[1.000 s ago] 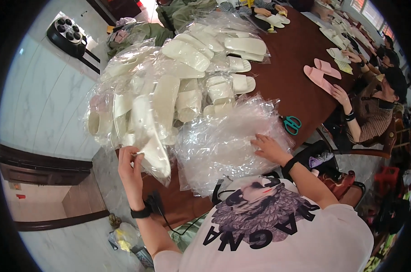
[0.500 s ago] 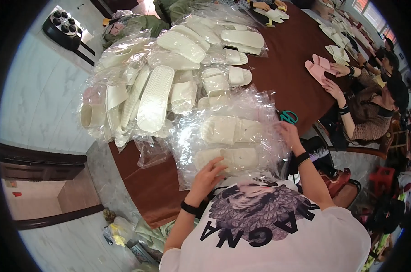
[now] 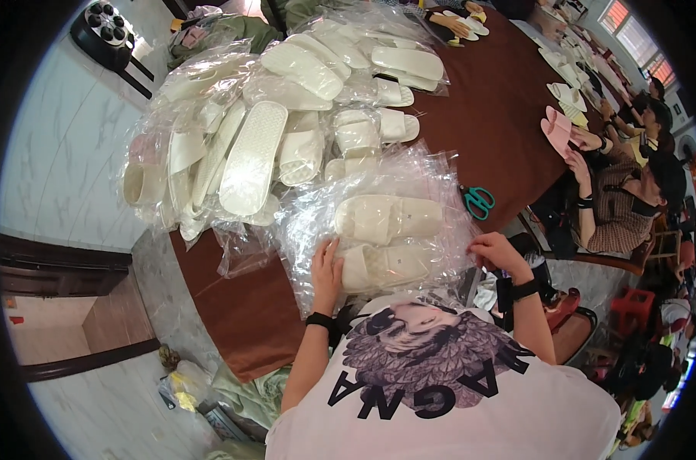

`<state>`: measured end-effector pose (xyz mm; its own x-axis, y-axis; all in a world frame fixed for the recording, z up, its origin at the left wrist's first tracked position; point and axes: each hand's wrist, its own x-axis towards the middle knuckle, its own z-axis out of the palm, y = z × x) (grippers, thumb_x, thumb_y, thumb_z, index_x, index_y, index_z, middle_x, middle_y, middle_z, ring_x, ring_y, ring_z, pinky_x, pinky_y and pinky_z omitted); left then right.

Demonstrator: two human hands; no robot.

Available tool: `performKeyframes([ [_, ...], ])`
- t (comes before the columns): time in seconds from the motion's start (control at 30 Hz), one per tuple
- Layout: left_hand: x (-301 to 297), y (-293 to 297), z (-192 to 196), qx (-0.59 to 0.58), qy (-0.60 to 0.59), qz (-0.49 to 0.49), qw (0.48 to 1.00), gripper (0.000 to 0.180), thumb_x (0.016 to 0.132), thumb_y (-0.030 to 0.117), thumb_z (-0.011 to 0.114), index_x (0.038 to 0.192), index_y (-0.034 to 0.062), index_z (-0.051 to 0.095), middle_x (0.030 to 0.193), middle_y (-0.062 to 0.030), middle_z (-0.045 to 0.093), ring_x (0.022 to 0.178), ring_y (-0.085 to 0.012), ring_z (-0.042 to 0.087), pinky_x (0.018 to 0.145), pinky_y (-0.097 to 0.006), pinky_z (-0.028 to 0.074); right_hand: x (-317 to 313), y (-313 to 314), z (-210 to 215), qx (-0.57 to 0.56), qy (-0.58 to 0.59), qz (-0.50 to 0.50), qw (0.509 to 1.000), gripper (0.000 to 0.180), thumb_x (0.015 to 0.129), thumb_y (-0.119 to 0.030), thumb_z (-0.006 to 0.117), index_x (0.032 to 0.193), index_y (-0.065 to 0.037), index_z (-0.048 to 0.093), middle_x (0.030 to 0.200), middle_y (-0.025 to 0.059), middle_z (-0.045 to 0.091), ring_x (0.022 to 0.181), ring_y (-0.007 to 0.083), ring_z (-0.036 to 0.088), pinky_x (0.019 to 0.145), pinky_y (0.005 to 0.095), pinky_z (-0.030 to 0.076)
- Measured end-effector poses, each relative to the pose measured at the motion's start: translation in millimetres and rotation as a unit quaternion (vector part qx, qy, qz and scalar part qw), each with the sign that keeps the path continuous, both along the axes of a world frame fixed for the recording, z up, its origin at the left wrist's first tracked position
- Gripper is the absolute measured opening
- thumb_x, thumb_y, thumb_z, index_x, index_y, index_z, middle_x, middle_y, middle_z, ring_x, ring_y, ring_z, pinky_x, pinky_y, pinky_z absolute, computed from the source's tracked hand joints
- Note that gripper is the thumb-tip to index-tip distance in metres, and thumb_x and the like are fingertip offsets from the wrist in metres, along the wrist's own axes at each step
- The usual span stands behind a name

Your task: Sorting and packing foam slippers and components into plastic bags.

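A pair of cream slippers, an upper slipper (image 3: 365, 218) and a lower slipper (image 3: 363, 267), lies side by side inside a clear plastic bag (image 3: 306, 218) in front of me. More flat clear plastic seems to lie beneath it. My left hand (image 3: 327, 272) rests on the bag just left of the lower slipper, fingers stretched out and pointing away from me. At the bag's right edge, my right hand (image 3: 501, 254) has its fingertips closed together on the plastic. Teal-handled scissors (image 3: 478, 202) lie on the table just beyond that hand.
A heap of bagged cream slippers (image 3: 253, 159) covers the table's left and far side. The brown tablecloth (image 3: 490, 92) reaches away to the right. There a co-worker's hands hold a pink slipper (image 3: 556, 130). A red stool (image 3: 631, 308) stands on the floor at right.
My left hand has shifted left off the lower slipper onto the bag beside it. My right hand has come nearer to me along the bag's right edge. The co-worker's pink slipper is raised and turned.
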<state>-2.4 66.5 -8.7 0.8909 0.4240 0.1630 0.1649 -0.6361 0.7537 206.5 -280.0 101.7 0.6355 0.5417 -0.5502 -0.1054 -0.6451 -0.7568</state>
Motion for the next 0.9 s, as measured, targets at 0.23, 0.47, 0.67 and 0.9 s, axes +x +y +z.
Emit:
performKeyframes([
  [0.23, -1.1, -2.0, -0.6, 0.006, -0.01, 0.009, 1.0, 0.042, 0.095, 0.019, 0.051, 0.136, 0.0099, 0.05, 0.137, -0.017, 0.045, 0.125, -0.0351, 0.043, 0.106, -0.043, 0.032, -19.4, 31.6, 2.3, 0.252, 0.039, -0.175, 0.951, 0.038, 0.092, -0.016, 0.058, 0.128, -0.008, 0.055, 0.093, 0.003, 0.065, 0.083, 0.0093, 0.06, 0.072, 0.0242, 0.049],
  [0.47, -1.0, -2.9, -0.1, -0.011, -0.004, 0.013, 1.0, 0.041, 0.094, 0.018, 0.05, 0.135, 0.0083, 0.051, 0.137, -0.0184, 0.046, 0.126, -0.0361, 0.042, 0.108, -0.043, 0.03, -22.7, 46.1, 6.3, 0.017, -0.138, -0.106, 0.985, 0.036, 0.09, -0.028, 0.063, 0.118, -0.007, 0.059, 0.071, 0.0092, 0.063, 0.06, 0.0181, 0.061, 0.056, 0.0327, 0.05],
  [0.67, -4.0, -1.6, -8.2, 0.019, -0.022, 0.017, 0.999, 0.042, 0.096, 0.023, 0.051, 0.137, 0.0121, 0.05, 0.136, -0.0165, 0.046, 0.124, -0.0345, 0.044, 0.104, -0.044, 0.033, -37.0, 62.5, 7.4, -0.251, -0.406, 0.09, 0.874, 0.033, 0.085, -0.039, 0.064, 0.093, -0.007, 0.06, 0.074, 0.0178, 0.066, 0.072, 0.0361, 0.065, 0.062, 0.0462, 0.05],
  [0.9, -4.9, -2.6, -7.8, 0.014, -0.029, 0.015, 0.999, 0.042, 0.096, 0.022, 0.051, 0.137, 0.0121, 0.05, 0.136, -0.0172, 0.046, 0.126, -0.0341, 0.042, 0.105, -0.044, 0.032, -26.0, 50.7, 4.7, -0.179, -0.465, 0.065, 0.864, 0.015, 0.084, -0.024, 0.064, 0.091, -0.011, 0.062, 0.071, 0.0144, 0.063, 0.072, 0.0331, 0.064, 0.062, 0.043, 0.049],
])
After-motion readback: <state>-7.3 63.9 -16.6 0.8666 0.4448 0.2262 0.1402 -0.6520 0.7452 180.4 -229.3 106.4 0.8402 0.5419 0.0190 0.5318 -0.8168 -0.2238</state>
